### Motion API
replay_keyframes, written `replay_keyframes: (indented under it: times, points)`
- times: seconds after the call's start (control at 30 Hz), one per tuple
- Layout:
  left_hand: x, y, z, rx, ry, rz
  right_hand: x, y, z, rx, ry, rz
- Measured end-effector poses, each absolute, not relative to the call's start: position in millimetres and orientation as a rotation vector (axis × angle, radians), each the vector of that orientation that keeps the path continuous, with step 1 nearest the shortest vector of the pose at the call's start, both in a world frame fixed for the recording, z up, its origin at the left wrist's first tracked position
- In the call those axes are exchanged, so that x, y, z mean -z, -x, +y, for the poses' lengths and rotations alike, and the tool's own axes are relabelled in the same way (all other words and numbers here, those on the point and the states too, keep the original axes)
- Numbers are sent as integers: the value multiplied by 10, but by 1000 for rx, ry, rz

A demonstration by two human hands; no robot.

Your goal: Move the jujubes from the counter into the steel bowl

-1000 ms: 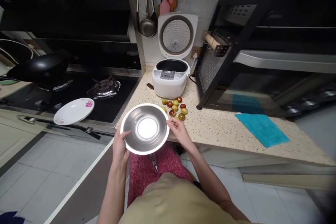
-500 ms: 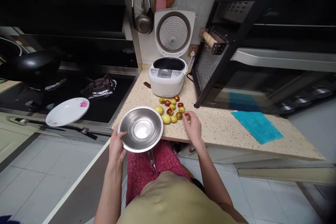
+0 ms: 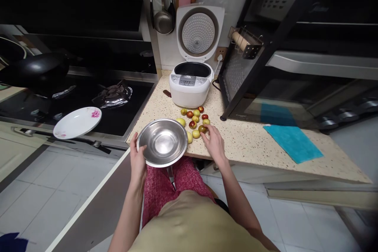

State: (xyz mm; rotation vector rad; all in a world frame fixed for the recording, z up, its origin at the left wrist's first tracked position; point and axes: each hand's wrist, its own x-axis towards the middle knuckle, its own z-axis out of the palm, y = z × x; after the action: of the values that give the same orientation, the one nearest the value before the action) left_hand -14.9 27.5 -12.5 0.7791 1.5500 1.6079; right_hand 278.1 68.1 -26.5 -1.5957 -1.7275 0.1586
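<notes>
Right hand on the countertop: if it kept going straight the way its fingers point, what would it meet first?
The right hand points at the cluster of small fruits; its fingertips look already at the nearest brownish one, though contact is unclear. Beyond stands the rice cooker.

Home kitchen: stove (image 3: 88, 102), rice cooker (image 3: 190, 84).

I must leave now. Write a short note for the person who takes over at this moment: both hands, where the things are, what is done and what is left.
Left hand: holds the steel bowl by its rim at the counter's front edge.
Right hand: open, fingertips at the small fruits on the counter, beside the bowl.
Done: nothing is in the bowl.
Left: all the fruits lie on the counter in front of the open rice cooker.
</notes>
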Motion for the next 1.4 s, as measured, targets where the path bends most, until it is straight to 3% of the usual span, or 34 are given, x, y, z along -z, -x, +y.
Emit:
replay_keyframes:
  times: [0.37, 0.57, 0.87, 1.07, 1.4]
  points:
    - [216, 12, 251, -1807, -1166, 1567, 327, -2777, 711, -195, 1545, -1650]
    - [131, 14, 208, -1769, -1275, 1633, 1, -2729, 686, -205, 1444, -1557]
    - [22, 24, 135, -1543, -1824, 1766, -432, -1977, 826, -526, 1106, -2097]
    - [-76, 67, 102, -1239, -2245, 1651, -305, -1690, 1010, -409, 1186, -2450]
    - [-81, 89, 100, -1154, -2281, 1674, -290, -1621, 1034, -385, 1255, -2473]
